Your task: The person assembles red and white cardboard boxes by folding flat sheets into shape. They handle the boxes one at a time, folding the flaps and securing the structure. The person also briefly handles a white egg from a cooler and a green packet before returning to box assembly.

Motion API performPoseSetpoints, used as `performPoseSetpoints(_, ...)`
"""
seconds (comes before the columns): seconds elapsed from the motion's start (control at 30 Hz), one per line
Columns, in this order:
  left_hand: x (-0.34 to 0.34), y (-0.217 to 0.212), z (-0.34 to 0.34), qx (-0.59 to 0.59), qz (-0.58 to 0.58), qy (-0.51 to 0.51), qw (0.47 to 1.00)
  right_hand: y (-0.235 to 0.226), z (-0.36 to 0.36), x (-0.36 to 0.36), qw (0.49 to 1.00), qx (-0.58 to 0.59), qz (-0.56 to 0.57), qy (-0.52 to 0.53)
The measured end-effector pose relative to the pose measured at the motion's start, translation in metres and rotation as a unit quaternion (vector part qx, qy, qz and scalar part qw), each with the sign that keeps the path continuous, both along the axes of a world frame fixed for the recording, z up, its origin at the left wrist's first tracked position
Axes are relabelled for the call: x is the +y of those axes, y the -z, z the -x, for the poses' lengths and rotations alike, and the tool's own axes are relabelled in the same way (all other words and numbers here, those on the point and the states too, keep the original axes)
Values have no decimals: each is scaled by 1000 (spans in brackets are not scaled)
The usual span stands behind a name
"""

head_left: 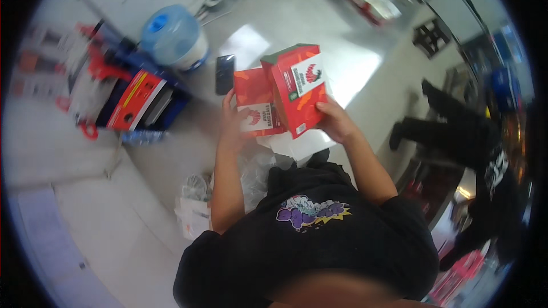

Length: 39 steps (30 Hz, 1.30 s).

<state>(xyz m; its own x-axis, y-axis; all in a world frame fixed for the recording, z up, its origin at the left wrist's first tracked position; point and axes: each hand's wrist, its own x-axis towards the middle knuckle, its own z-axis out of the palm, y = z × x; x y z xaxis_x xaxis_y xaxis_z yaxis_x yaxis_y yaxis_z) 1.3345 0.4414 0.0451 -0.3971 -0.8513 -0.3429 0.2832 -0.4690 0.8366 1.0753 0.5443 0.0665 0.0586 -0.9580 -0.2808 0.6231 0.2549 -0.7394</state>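
In front of my chest are two red paper food boxes with orange patches and white labels. My left hand closes on the edge of the left box, and part of that hand is blurred. The right box overlaps it and is tilted, with greenish-grey inner board showing at its upper edge. My right hand grips this box at its lower right side, thumb on the front face. A black phone lies just beyond my left hand, on the shiny grey tabletop.
At the left stand a blue water jug and a dark container with a red and yellow front, with red-handled scissors about it. Clear plastic bags are by my left forearm. A person in dark clothes is at the right, near a dark stool.
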Motion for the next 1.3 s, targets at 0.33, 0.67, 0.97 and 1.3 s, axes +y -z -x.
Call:
performPoseSetpoints(0.33,25,13,171,-40,158,516,841,-71,127,189,892,449,-27,31)
performPoseSetpoints(0.67,93,-4,254,16,-87,719,689,-100,19,231,654,573,-252,425)
performPoseSetpoints(0.97,143,-12,277,95,68,730,674,-72,-89,236,693,68,-265,667)
performPoseSetpoints(1.3,193,28,381,60,-13,849,525,3,-25,249,506,91,-245,822)
